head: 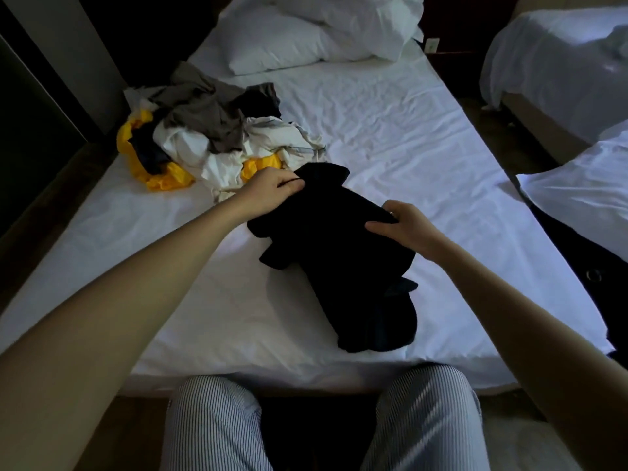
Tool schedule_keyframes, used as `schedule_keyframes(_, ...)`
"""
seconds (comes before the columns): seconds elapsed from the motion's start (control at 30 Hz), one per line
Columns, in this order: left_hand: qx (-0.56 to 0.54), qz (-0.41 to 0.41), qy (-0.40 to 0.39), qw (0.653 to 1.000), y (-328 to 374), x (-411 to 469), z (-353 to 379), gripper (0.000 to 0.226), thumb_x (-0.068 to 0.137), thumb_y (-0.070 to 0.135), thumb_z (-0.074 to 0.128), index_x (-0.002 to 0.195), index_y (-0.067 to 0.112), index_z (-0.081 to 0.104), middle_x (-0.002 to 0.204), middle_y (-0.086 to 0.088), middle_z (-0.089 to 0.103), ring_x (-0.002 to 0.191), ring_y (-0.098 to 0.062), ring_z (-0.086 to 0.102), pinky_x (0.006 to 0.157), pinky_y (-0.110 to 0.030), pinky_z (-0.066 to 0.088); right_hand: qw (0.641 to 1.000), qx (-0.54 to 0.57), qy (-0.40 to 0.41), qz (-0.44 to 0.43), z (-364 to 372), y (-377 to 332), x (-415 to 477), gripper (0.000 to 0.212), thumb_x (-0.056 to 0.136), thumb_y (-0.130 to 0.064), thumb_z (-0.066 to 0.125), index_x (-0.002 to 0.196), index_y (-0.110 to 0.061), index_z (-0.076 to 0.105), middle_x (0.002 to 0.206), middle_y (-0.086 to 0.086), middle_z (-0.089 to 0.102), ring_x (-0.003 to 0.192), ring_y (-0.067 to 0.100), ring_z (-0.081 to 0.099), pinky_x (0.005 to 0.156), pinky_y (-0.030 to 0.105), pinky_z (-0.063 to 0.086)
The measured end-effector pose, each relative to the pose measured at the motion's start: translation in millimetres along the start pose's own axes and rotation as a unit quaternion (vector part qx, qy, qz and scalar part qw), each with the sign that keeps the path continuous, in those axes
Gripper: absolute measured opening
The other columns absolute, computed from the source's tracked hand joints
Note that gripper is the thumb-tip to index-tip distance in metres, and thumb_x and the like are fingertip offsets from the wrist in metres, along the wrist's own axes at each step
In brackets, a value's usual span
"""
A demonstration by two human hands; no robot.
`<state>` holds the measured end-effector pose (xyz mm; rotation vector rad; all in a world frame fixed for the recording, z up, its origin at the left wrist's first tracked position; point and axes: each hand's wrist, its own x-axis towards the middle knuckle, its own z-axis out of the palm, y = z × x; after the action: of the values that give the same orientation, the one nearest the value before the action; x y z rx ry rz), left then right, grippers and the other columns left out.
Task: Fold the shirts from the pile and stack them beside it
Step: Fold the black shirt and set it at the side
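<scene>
Black shirt (339,266) lies crumpled on the bed (424,137), just right of the pile (210,134) and nearer to me. The pile is a loose mix of grey, white and yellow garments. My left hand (272,190) has its fingers pinched on the shirt's edge beside the pile. My right hand (404,229) has its fingers clamped on the edge away from the pile.

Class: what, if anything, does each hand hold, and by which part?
Both hold the black shirt: the left hand pinches its far end, the right hand grips its right edge.
</scene>
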<state>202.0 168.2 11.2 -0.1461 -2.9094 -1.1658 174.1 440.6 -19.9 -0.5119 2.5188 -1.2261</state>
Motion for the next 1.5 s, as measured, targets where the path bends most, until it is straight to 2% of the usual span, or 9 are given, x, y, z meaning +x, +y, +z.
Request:
schedule_keyframes(0.1, 0.062, -0.009, -0.086, 0.994, -8, 17, -19, 0.042, 0.086, 0.043, 0.063, 0.102, 0.003, 0.067, 0.085, -0.005, 0.063, 0.076, -0.005, 0.059, 0.062, -0.02, 0.042, 1.0, -0.026, 0.012, 0.003, -3, -12, 34, 0.016, 0.085, -0.018, 0.069, 0.083, -0.01, 0.055, 0.068, 0.0, 0.052, 0.058, 0.003, 0.049, 0.052, 0.01, 0.036)
schedule_keyframes(0.2, 0.328, -0.015, -0.234, 0.915, -12, 30, -43, 0.055, 0.08, 0.048, 0.07, 0.119, 0.01, 0.059, 0.121, -0.003, 0.054, 0.096, -0.021, 0.055, 0.073, -0.036, 0.047, 0.999, -0.039, -0.004, 0.009, -5, -30, 58, 0.011, 0.087, -0.02, 0.066, 0.085, -0.01, 0.064, 0.076, 0.005, 0.059, 0.069, 0.014, 0.055, 0.059, 0.014, 0.038)
schedule_keyframes(0.27, 0.374, -0.014, -0.263, 0.89, -12, 42, -63, 0.045, 0.081, 0.041, 0.072, 0.112, 0.012, 0.057, 0.105, -0.006, 0.055, 0.088, -0.023, 0.053, 0.074, -0.04, 0.047, 0.997, -0.08, -0.013, 0.005, -10, -46, 71, 0.013, 0.088, -0.029, 0.064, 0.086, -0.017, 0.066, 0.084, 0.002, 0.063, 0.081, 0.016, 0.058, 0.07, 0.026, 0.042)
schedule_keyframes(0.67, 0.006, -0.087, -0.147, 0.985, -31, 33, -95, 0.039, 0.096, 0.029, 0.053, 0.104, -0.009, 0.06, 0.086, -0.01, 0.046, 0.081, -0.019, 0.044, 0.071, -0.031, 0.03, 0.995, -0.004, 0.092, -0.029, -30, -74, 81, 0.025, 0.093, -0.027, 0.057, 0.07, -0.015, 0.056, 0.063, -0.001, 0.052, 0.057, 0.005, 0.052, 0.057, 0.023, 0.037)
schedule_keyframes(0.93, 0.154, -0.107, -0.23, 0.955, -17, -13, -71, 0.012, 0.089, 0.016, 0.06, 0.078, 0.012, 0.057, 0.068, 0.0, 0.053, 0.061, -0.015, 0.051, 0.056, -0.024, 0.037, 0.972, -0.068, 0.216, -0.063, -50, -73, 34, 0.017, 0.092, -0.036, 0.056, 0.085, -0.022, 0.062, 0.078, -0.002, 0.061, 0.078, 0.017, 0.059, 0.069, 0.033, 0.044)
schedule_keyframes(1.1, -0.018, -0.067, -0.113, 0.991, 22, -20, -107, 0.045, 0.083, 0.046, 0.067, 0.105, 0.007, 0.066, 0.083, -0.003, 0.065, 0.077, -0.014, 0.063, 0.068, -0.018, 0.045, 0.974, 0.095, 0.202, -0.029, -82, -83, 12, 0.02, 0.087, -0.024, 0.065, 0.072, -0.018, 0.055, 0.07, -0.001, 0.056, 0.065, 0.013, 0.054, 0.063, 0.027, 0.043)
schedule_keyframes(1.27, -0.175, -0.07, -0.187, 0.964, 67, -20, -168, 0.077, 0.051, 0.058, 0.085, 0.113, 0.017, 0.065, 0.1, -0.003, 0.067, 0.09, -0.016, 0.064, 0.075, -0.024, 0.05, 0.962, 0.257, 0.093, 0.001, -114, -101, 5, 0.022, 0.091, -0.032, 0.06, 0.078, -0.015, 0.058, 0.069, 0.0, 0.057, 0.06, 0.01, 0.058, 0.059, 0.022, 0.046)
schedule_keyframes(1.4, 0.025, -0.062, -0.038, 0.997, 98, -15, -182, 0.014, 0.093, 0.024, 0.059, 0.097, 0.011, 0.06, 0.08, -0.001, 0.056, 0.068, -0.01, 0.054, 0.057, -0.017, 0.041, 0.971, 0.241, 0.001, -0.006, -128, -118, 5, 0.023, 0.094, -0.034, 0.053, 0.083, -0.015, 0.06, 0.062, -0.007, 0.063, 0.057, 0.004, 0.062, 0.054, 0.016, 0.048)
schedule_keyframes(1.5, -0.023, -0.039, 0.133, 0.99, 100, -4, -176, 0.011, 0.1, 0.018, 0.047, 0.097, 0.009, 0.053, 0.073, -0.002, 0.046, 0.066, -0.014, 0.046, 0.058, -0.024, 0.033, 0.978, 0.202, -0.055, 0.005, -129, -130, 9, 0.023, 0.091, -0.032, 0.057, 0.096, -0.011, 0.063, 0.085, -0.001, 0.07, 0.079, 0.009, 0.068, 0.07, 0.019, 0.052)
